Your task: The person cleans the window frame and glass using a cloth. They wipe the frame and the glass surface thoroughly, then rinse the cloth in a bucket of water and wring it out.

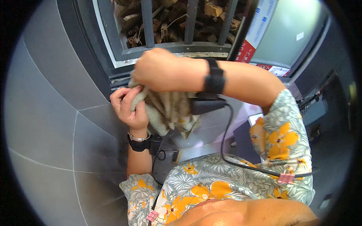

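Observation:
A greyish-beige terry cloth point(162, 118) hangs bunched in front of a dark metal window frame point(113, 72). My right hand point(158, 69) is closed in a fist over the cloth's upper end, near the frame's lower left corner. Just below it, my left hand point(128, 107) grips a fold of the same cloth between thumb and bent fingers. The lower part of the cloth dangles loosely and looks blurred. My right forearm hides part of the sill point(203, 54), which looks dirty and worn.
Dark vertical bars point(191, 22) cross the window, with chopped wood or debris behind them. Grey wall tiles point(48, 113) rise on the left. A pane partly covered in printed film point(261, 21) stands at upper right. A black cable point(226, 135) runs from my right wrist strap point(215, 80).

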`<state>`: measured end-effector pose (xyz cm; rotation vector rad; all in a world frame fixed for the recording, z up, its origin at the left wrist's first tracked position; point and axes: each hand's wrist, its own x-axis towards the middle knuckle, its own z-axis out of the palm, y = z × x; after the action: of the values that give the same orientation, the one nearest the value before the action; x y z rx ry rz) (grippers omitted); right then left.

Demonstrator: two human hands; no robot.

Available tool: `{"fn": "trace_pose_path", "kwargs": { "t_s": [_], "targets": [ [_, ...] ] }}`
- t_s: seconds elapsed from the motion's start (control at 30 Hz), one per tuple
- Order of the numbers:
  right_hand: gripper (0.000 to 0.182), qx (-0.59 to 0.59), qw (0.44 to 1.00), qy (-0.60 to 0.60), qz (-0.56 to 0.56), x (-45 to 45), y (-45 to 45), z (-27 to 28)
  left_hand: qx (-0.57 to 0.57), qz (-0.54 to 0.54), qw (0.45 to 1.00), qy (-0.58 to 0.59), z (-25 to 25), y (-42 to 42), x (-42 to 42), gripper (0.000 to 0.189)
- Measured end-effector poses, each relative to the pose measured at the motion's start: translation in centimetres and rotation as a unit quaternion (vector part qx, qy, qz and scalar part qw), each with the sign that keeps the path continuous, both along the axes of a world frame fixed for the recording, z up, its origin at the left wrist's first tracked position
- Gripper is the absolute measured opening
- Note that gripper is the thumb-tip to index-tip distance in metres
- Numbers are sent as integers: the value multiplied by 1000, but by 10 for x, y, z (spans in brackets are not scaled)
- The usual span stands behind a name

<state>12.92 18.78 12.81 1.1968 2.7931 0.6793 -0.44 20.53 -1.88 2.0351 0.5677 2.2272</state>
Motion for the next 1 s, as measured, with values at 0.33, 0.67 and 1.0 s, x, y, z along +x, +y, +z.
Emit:
{"fn": "trace_pose_path", "kwargs": {
  "t_s": [0.33,0.67,1.0],
  "targets": [
    [29,192,844,451,218,-23,-26,-66,-177,-246,913,-272,-10,-48,-40,36],
    [38,-341,713,610,-45,98,-116,-255,-595,-55,800,55,-122,-88,-60,31],
    [21,-572,368,728,84,168,-146,-271,-605,-78,531,588,-143,-145,-14,44]
  ]
}}
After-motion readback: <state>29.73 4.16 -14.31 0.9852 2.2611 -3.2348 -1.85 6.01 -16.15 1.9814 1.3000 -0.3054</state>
